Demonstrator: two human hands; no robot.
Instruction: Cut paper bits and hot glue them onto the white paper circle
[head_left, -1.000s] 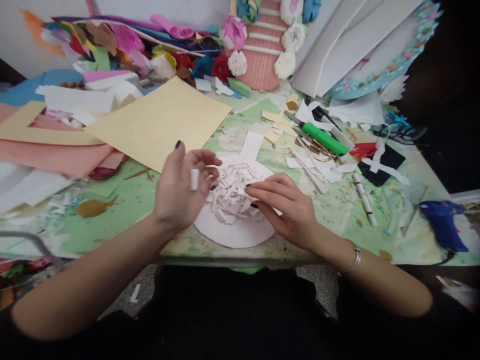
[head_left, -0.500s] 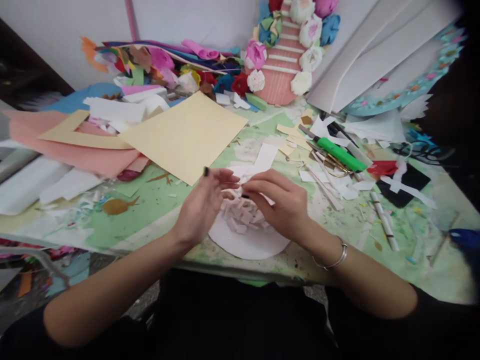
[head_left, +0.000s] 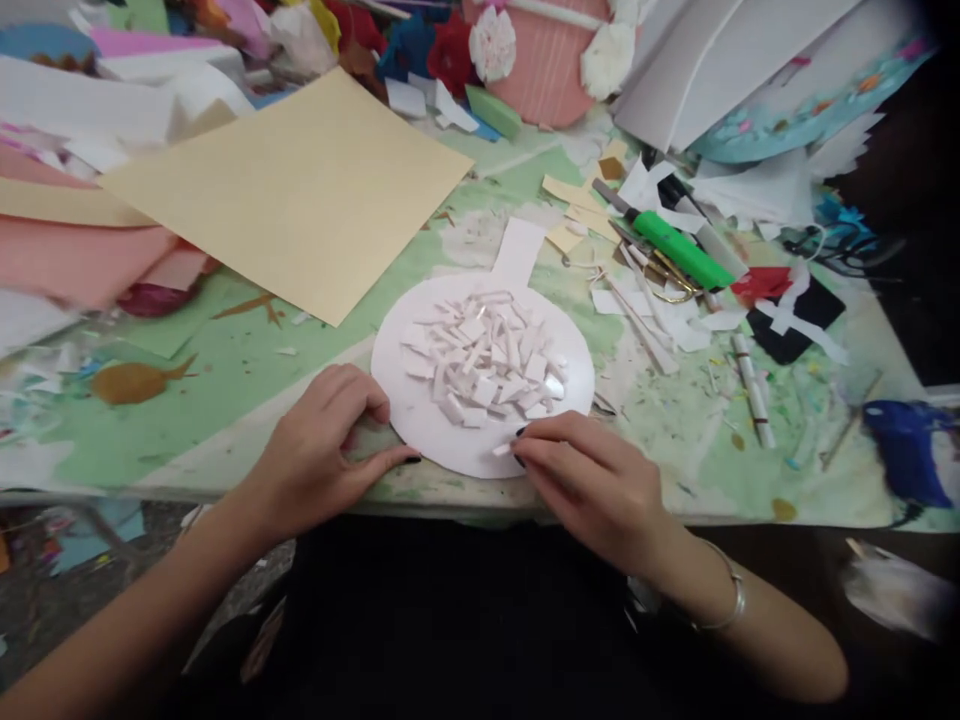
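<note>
White piece point(head_left: 501, 450) between right fingertips point(head_left: 528, 434)

Two hands point(head_left: 319, 450) are showing, and just one white scrap point(head_left: 502, 450) is getting pinched. One round disc point(head_left: 450, 448) is carrying, like, dozens of white bits point(head_left: 487, 365), too jumbled for an exact tally. One green cutter point(head_left: 679, 248), one blue glue gun point(head_left: 904, 452), one black square point(head_left: 795, 346) and one big yellowish sheet point(head_left: 300, 200) are lying around.
</note>
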